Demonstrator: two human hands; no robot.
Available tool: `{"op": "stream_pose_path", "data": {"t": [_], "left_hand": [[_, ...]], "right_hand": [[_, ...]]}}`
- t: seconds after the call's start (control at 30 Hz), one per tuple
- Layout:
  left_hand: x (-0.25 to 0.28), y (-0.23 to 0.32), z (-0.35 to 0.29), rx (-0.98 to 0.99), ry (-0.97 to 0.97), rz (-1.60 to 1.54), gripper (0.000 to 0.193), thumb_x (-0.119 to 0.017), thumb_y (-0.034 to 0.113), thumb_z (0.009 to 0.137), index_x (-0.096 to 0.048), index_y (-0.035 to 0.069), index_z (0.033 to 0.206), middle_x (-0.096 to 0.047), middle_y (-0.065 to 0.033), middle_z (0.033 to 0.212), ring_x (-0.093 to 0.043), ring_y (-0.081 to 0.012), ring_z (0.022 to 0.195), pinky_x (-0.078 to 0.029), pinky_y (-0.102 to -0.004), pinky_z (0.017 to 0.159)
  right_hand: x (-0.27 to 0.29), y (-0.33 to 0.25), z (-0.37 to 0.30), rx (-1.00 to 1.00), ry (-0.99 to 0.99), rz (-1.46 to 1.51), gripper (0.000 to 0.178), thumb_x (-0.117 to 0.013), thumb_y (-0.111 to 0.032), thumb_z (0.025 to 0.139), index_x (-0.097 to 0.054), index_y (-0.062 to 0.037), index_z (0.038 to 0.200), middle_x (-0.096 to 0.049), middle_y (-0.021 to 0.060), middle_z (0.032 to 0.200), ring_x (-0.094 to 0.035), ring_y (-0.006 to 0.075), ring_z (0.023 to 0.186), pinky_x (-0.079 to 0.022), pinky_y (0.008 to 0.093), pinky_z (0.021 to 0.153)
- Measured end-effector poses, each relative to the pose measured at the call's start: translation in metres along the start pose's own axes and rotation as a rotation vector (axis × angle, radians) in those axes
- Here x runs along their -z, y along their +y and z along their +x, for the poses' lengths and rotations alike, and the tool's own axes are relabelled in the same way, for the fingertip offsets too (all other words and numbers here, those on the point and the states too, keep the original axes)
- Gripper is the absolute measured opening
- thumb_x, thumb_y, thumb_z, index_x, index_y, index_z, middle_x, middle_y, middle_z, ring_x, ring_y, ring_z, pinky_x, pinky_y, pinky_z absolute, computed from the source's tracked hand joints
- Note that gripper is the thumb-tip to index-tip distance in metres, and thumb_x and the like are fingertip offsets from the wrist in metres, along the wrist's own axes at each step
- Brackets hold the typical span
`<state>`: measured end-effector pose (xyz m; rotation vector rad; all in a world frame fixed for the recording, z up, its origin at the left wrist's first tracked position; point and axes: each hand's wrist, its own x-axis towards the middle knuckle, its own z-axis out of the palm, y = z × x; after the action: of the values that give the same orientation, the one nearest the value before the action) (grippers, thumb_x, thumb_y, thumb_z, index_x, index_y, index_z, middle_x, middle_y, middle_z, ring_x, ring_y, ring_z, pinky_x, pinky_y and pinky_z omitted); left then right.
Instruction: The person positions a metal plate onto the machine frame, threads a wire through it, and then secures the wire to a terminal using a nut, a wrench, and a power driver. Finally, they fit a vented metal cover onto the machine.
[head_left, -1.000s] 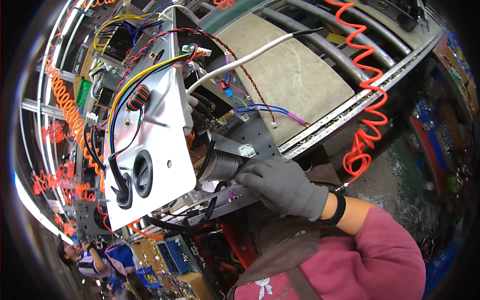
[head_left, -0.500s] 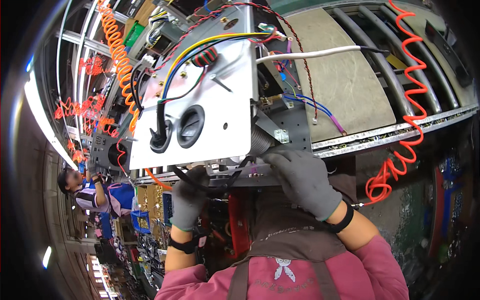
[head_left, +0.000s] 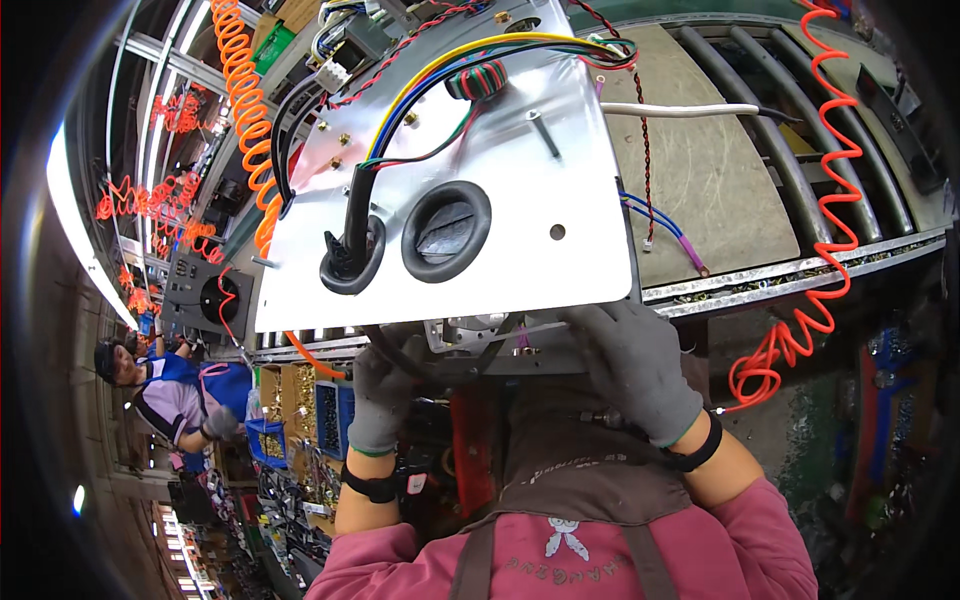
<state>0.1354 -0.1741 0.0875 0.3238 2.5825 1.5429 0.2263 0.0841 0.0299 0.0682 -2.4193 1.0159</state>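
A white metal panel (head_left: 520,265) stands tilted in front of me, its lower edge above both hands. It has two black rubber grommets; a black cable with yellow, blue and other wires comes through the left grommet (head_left: 352,262). The right grommet (head_left: 446,232) is beside it. A striped ring coil (head_left: 477,80) hangs in the wires. My left hand (head_left: 382,400), in a grey glove, is closed around a black cable (head_left: 400,358) looping below the panel. My gloved right hand (head_left: 645,372) reaches under the panel's lower right corner, where its fingertips are hidden.
A roller conveyor (head_left: 790,130) with a beige board (head_left: 720,170) runs behind on the right. Coiled orange air hoses hang left (head_left: 240,90) and right (head_left: 835,170). Parts bins (head_left: 300,400) stand at left, near another person (head_left: 190,400) in a blue apron.
The white panel has shifted right and looks larger, now covering more of the parts behind it. My right hand has moved slightly right, and its fingertips have gone under the panel's edge.
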Motion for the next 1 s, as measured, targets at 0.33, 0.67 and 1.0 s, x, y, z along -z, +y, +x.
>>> {"op": "stream_pose_path", "data": {"t": [0.33, 0.67, 1.0], "left_hand": [[0.015, 0.005, 0.0, 0.008, -0.142, -0.122, 0.018, -0.058, 0.006, 0.088, -0.061, -0.002, 0.104, -0.067, -0.0043, 0.088, -0.065, -0.011, 0.076, -0.052, -0.0248, 0.066], [0.017, -0.021, 0.028, -0.669, -0.034, 0.901, 0.026, -0.072, 0.012, 0.075, -0.063, 0.005, 0.098, -0.056, -0.0088, 0.075, -0.058, -0.0272, 0.068, -0.047, -0.0385, 0.062], [0.005, 0.001, 0.036, -0.715, -0.163, 0.885, 0.028, -0.071, 0.013, 0.075, -0.064, 0.008, 0.102, -0.063, -0.0073, 0.091, -0.062, -0.0253, 0.086, -0.047, -0.0383, 0.078]], "right_hand": [[0.001, -0.002, 0.001, -0.005, -0.042, -0.01, 0.03, -0.063, -0.011, 0.081, -0.063, -0.0157, 0.11, -0.065, 0.0066, 0.097, -0.062, 0.0277, 0.083, -0.05, 0.0399, 0.069], [0.006, 0.0, 0.003, 0.025, -0.015, -0.008, 0.025, -0.059, -0.01, 0.084, -0.063, -0.0148, 0.109, -0.064, 0.0075, 0.093, -0.062, 0.0275, 0.082, -0.049, 0.0393, 0.067], [-0.007, 0.003, 0.001, -0.076, 0.061, 0.058, 0.026, -0.066, -0.013, 0.08, -0.064, -0.0128, 0.106, -0.064, 0.0079, 0.093, -0.062, 0.0296, 0.085, -0.051, 0.0389, 0.069]]}}
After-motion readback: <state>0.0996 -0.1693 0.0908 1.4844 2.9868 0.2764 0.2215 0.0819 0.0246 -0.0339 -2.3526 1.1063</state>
